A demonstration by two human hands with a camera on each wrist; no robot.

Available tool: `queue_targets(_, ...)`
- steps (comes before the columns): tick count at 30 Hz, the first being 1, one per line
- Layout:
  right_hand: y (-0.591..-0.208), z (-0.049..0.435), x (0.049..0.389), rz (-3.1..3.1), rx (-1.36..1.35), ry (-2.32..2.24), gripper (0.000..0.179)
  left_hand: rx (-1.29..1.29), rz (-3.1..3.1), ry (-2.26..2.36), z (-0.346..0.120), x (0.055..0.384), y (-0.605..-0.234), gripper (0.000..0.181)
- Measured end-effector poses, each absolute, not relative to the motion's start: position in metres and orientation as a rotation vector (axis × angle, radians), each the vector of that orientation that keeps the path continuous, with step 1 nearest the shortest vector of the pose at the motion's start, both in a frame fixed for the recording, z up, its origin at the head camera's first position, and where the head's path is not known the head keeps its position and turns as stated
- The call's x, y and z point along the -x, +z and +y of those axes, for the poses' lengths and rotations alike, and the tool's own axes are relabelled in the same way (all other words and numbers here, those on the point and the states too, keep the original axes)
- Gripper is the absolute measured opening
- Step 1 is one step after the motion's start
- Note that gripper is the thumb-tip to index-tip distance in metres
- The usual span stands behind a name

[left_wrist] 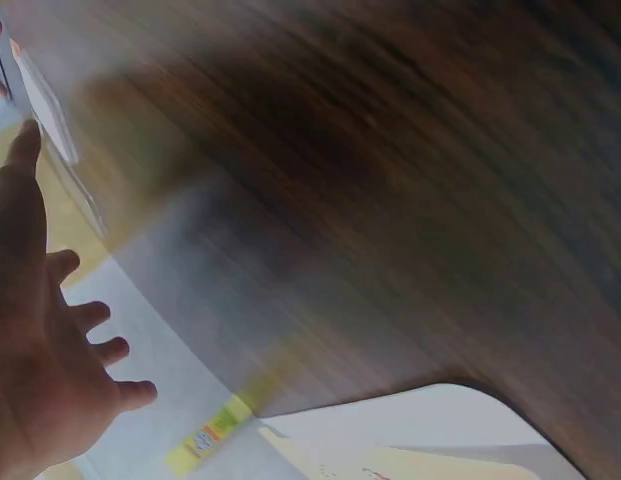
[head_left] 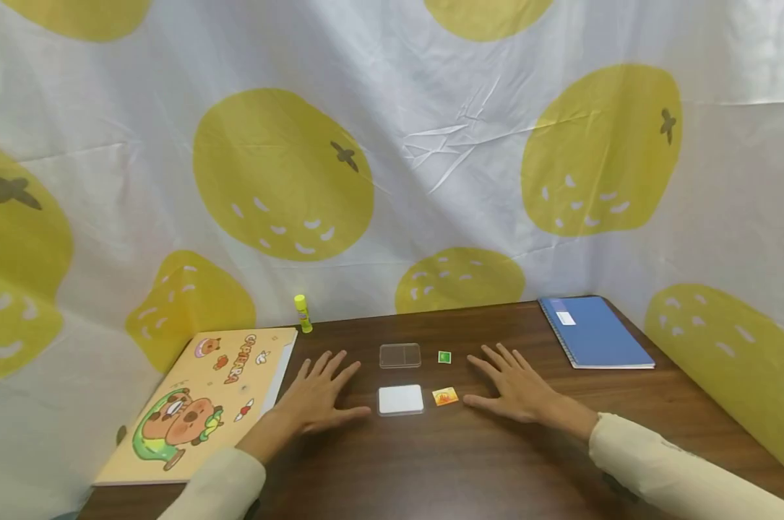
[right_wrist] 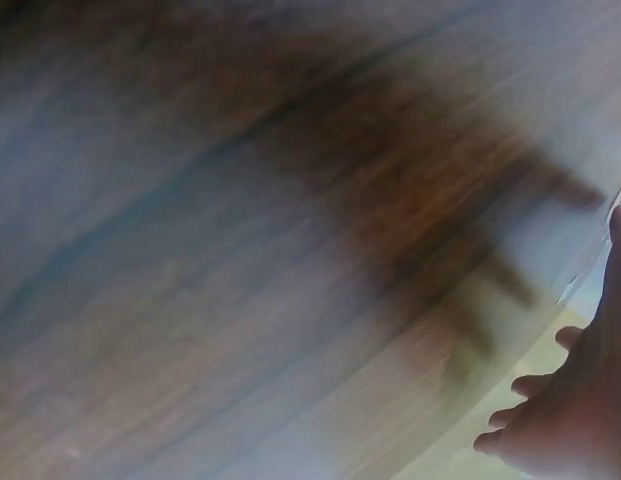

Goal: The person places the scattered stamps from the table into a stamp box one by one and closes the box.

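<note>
Both up front: left hand (head_left: 323, 399) and right hand (head_left: 514, 388), fingers spread, gripping nothing! Between them, short of the table's (head_left: 444, 469) far edge, lies the white-topped case (head_left: 400, 399), orange square (head_left: 445, 396) just beside it; farther back, the clear case (head_left: 400, 355) and the green square (head_left: 444, 357). Such flat pieces, I'd judge, call for a fingertip pinch at the rims. Far right corner: blue notebook (head_left: 596, 332).

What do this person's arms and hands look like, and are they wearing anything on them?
Both arms wear long, pale cream sleeves: the left sleeve and right sleeve stop short of the hands. The left hand and right hand are bare, with no gloves or rings visible.
</note>
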State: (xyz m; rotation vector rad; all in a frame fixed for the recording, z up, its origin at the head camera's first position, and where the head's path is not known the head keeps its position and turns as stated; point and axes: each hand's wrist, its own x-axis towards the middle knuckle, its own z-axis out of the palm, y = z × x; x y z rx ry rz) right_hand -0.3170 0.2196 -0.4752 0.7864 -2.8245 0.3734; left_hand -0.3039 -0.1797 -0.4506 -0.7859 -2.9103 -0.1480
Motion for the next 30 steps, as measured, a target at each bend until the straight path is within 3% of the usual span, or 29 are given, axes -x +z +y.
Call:
queue_targets(20, -0.462, 0.195, 0.313, -2.701, -1.071, 0.369, 0.063, 1.061, -2.823, -0.281, -0.153, 0.298, -0.447, 0.067)
queue_targets(30, -0.461, 0.185, 0.317, -2.661, -1.175, 0.436, 0.05, 1.074, -2.855, -0.463, -0.143, 0.303, -0.45, 0.057)
